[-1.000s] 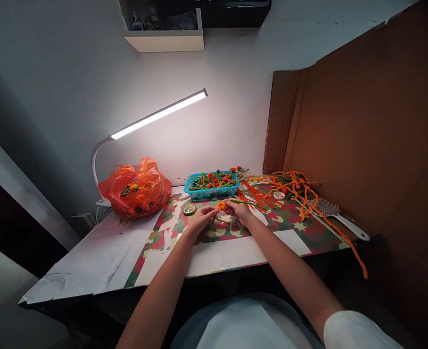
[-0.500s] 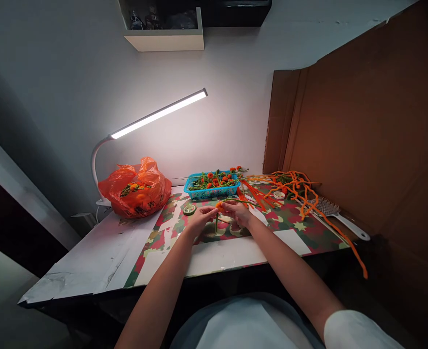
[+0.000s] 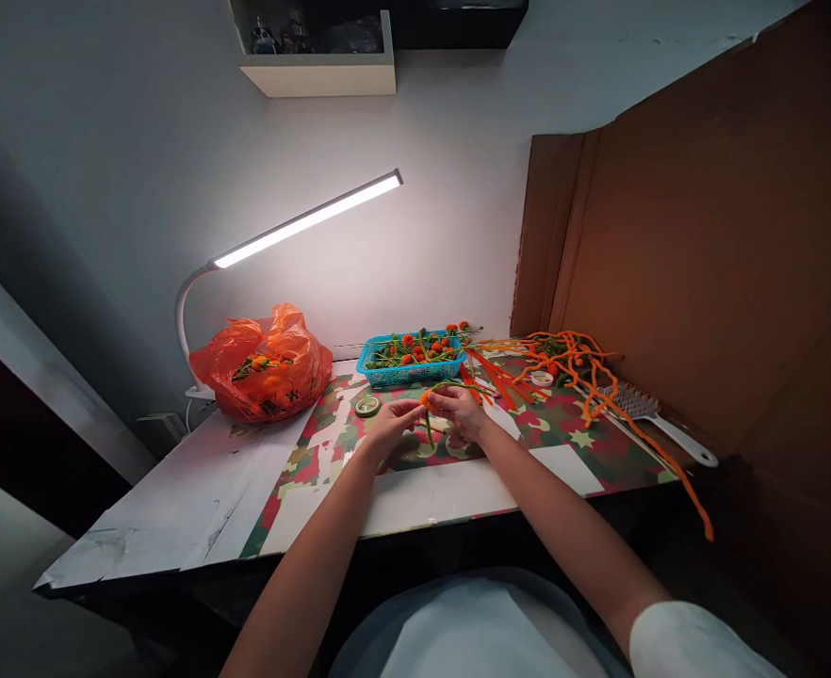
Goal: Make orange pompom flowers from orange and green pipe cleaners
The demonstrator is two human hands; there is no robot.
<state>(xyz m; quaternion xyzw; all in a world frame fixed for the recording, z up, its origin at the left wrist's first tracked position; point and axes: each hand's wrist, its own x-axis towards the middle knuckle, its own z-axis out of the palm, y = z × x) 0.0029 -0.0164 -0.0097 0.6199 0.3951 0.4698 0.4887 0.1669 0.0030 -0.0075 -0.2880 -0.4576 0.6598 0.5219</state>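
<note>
An orange pipe-cleaner flower [image 3: 426, 399] with green stems is held between my two hands above the camouflage-patterned mat. My left hand [image 3: 396, 421] pinches it from the left, fingertips at the orange head. From the right, my right hand [image 3: 459, 412] closes its fingers on the same flower. One green stem [image 3: 429, 431] hangs down between the hands, and another green length passes over the right hand. A roll of green tape [image 3: 367, 407] lies just left of my left hand.
Behind the hands stands a blue basket [image 3: 408, 377] of orange flowers. An orange plastic bag [image 3: 267, 372] sits left, beneath a lit lamp [image 3: 309, 221]. Orange fuzzy strips [image 3: 578, 353] and a brush [image 3: 656, 419] lie right, beside a cardboard panel [image 3: 705, 235].
My right fingers have closed over the orange flower head, which has turned and is now more covered. The hanging green stem has swung into view below it. Both arms stay nearly still.
</note>
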